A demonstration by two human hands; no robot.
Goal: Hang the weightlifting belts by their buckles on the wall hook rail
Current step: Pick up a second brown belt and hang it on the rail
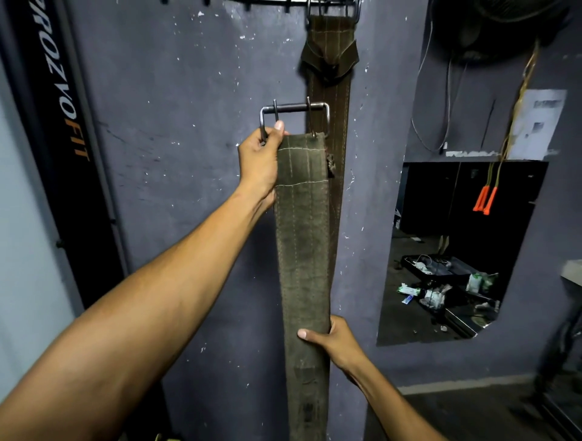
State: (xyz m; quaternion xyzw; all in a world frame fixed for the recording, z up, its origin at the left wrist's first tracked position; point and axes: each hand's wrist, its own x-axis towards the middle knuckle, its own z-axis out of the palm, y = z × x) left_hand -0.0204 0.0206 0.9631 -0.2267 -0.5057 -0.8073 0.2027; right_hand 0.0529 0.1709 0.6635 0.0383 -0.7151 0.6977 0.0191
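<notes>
Belt (304, 239) in both hands, unhung

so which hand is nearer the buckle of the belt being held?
Left. The left hand grips the belt's top end, touching the buckle at its left side. The right hand holds the held belt far below it.

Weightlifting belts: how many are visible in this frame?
2. One belt is held up in front of the wall, left hand at its buckle, right hand lower down. The other belt hangs from the hook rail behind it. More may hang out of frame.
</notes>
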